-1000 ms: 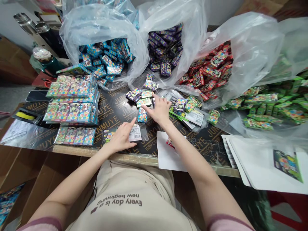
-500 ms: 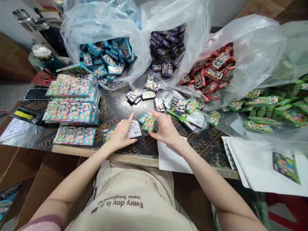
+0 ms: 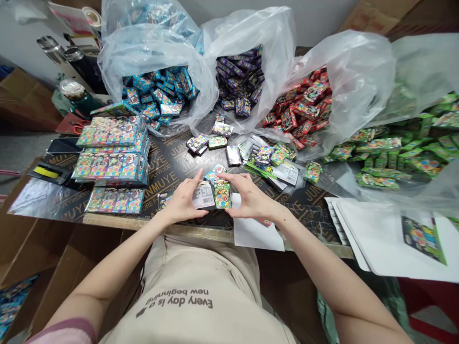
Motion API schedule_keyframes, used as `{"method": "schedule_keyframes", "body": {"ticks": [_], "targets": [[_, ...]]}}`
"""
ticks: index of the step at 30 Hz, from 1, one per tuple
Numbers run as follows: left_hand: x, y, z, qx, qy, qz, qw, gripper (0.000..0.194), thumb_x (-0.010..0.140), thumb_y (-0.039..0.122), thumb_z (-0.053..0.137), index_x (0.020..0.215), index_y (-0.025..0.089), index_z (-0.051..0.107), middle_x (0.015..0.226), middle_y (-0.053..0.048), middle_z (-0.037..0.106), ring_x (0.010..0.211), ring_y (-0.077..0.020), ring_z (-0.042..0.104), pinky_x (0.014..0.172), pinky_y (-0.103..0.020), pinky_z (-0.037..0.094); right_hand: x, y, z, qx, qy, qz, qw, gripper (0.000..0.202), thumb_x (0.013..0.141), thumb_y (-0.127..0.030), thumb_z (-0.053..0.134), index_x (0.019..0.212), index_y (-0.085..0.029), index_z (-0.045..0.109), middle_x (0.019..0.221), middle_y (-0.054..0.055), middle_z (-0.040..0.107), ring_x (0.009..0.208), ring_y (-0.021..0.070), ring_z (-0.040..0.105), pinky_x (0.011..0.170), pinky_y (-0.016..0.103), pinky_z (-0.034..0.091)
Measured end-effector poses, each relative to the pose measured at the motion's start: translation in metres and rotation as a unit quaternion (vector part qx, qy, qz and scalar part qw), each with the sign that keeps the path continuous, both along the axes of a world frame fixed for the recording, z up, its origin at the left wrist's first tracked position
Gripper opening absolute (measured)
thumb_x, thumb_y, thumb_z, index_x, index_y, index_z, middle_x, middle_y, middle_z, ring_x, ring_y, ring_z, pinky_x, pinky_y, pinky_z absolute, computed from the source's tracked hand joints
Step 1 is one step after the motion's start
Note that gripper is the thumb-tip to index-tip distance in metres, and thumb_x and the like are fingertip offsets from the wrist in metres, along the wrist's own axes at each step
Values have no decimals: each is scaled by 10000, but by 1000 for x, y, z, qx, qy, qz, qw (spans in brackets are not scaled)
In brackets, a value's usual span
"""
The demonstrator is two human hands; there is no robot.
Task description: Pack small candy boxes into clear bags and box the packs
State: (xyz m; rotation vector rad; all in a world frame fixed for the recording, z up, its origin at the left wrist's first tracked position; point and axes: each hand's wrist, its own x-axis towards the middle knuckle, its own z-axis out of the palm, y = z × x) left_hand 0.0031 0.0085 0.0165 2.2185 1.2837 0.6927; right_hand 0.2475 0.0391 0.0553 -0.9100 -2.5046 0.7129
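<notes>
Near the table's front edge, my left hand (image 3: 187, 198) curves around the left part of a flat packet with a white barcode label (image 3: 203, 195). To its right, my right hand (image 3: 247, 197) has thumb and fingers around the ends of a small green box (image 3: 222, 193), which lies upright beside the label. A light blue box (image 3: 215, 172) rests just behind the green one. Part of the dark packet shows left of my left hand. Behind lie several loose boxes, one of them green (image 3: 217, 142), and a purple one (image 3: 264, 155) on more packets.
Open plastic bags of blue (image 3: 168, 91), purple (image 3: 238, 76), red (image 3: 304, 110) and green boxes (image 3: 387, 155) line the back and right. Stacked box sets (image 3: 109, 165) stand at left. White sheets (image 3: 387, 239) lie at right, scissors (image 3: 78, 126) and bottles back left.
My right hand has brought the green box down and turned it straight beside the label. A red-edged item now shows under my right wrist. The whole view has shifted slightly.
</notes>
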Motion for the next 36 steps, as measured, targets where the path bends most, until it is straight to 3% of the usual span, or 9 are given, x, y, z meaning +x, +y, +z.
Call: {"method": "schedule_keyframes", "body": {"ticks": [7, 12, 15, 17, 22, 25, 30, 33, 36], "targets": [[-7, -7, 7, -14, -52, -20, 998, 1286, 534, 249, 834, 1529, 232, 20, 1194, -93, 617, 1076, -282, 580, 959, -418, 461, -5, -6, -2, 0, 25, 21, 999, 823, 628, -304, 701, 1380, -232, 376, 1275, 127, 578, 1140, 308, 549, 1026, 518, 298], [-5, -11, 9, 5, -41, -26, 999, 1247, 545, 271, 837, 1529, 228, 72, 1182, -105, 598, 1042, -282, 569, 942, -436, 466, -2, -2, -2, -52, 35, 55, 997, 808, 726, -323, 674, 1449, -275, 315, 1406, 110, 494, 1291, 311, 452, 1090, 539, 239], [-2, -7, 15, 45, -67, 44, 996, 1168, 564, 302, 830, 1519, 232, 161, 1180, -102, 549, 1048, -275, 548, 950, -437, 455, -7, -7, -4, -79, 126, -42, 988, 902, 714, -449, 730, 1475, -299, 270, 1523, 96, 343, 1416, 326, 286, 1133, 534, 196], [2, -2, 19, 67, -103, 139, 983, 1148, 545, 353, 848, 1504, 248, 225, 1173, -88, 512, 1067, -272, 531, 962, -438, 443, -22, -14, -7, -126, 263, -142, 946, 987, 675, -546, 750, 1481, -314, 230, 1540, 92, 309, 1417, 314, 293, 1130, 513, 247], [28, 3, 14, 15, -296, 293, 909, 850, 583, 445, 839, 1343, 244, 515, 1067, -50, 548, 987, -211, 560, 912, -356, 462, -84, -21, -12, -299, 535, -327, 719, 690, 799, -596, 582, 1376, -290, 360, 1310, 75, 568, 1139, 228, 594, 926, 405, 493], [47, 0, 8, -89, -482, 293, 821, 472, 714, 491, 736, 1075, 192, 687, 955, -39, 641, 875, -165, 606, 844, -293, 479, -104, -11, -6, -299, 589, -395, 639, 500, 743, -521, 639, 1127, -217, 533, 952, 20, 684, 845, 179, 662, 756, 317, 533], [56, 3, 18, -231, -653, 298, 656, 380, 671, 509, 741, 709, 134, 698, 689, -23, 688, 659, -138, 633, 689, -249, 497, -97, -2, 2, -342, 558, -383, 652, 414, 621, -331, 711, 953, -227, 487, 633, -55, 656, 645, 181, 668, 640, 294, 525], [49, 11, 28, -273, -656, 294, 640, 246, 580, 354, 780, 673, 139, 706, 657, -13, 694, 625, -131, 631, 645, -234, 488, -88, -6, 0, -356, 562, -350, 660, 462, 695, -434, 656, 1053, -261, 421, 775, -15, 728, 747, 215, 707, 682, 340, 543], [43, 17, 35, -289, -633, 285, 659, 191, 556, 273, 735, 696, 146, 707, 658, -7, 690, 615, -128, 626, 624, -235, 480, -81, -7, -3, -380, 558, -334, 658, 450, 723, -435, 591, 1099, -265, 412, 870, 17, 750, 784, 230, 710, 681, 370, 548]]}}
